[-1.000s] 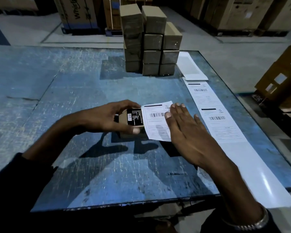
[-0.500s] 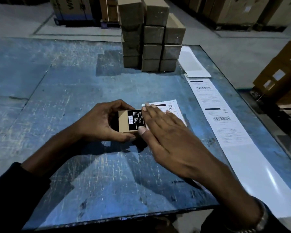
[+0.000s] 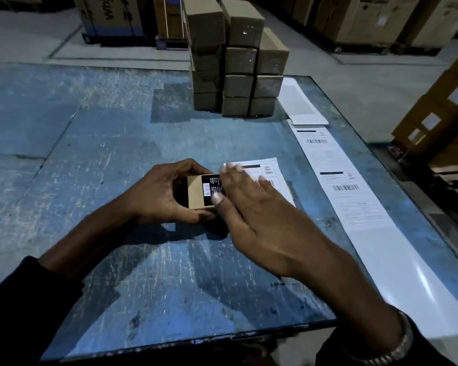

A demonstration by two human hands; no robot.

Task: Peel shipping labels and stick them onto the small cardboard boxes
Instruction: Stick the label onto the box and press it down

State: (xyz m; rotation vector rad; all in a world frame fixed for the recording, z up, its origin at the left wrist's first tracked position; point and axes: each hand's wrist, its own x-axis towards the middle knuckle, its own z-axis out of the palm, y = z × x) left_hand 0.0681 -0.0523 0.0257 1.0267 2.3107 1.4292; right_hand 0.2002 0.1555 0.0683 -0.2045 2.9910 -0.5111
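Showing the head view, centre of the frame: the left hand grips a small cardboard box that sits on the scratched blue worktop, its fingers curled over the far edge and its thumb along the near edge. A black printed patch lies on the box top. The right hand lies flat with straight fingers, grasping nothing, and presses a white shipping label down across the right part of the box; the label's right portion extends past the box toward the right of the frame. The fingertips are blurred. Right of centre, a long white strip of labels runs along the worktop's right edge from the upper right toward the lower right corner, with two printed labels still on it and bare glossy backing nearer the person. Upper centre, a stack of small cardboard boxes stands on the worktop in three columns. A metal bracelet circles the right wrist at lower right. Large cartons stand on the floor along the top of the frame.
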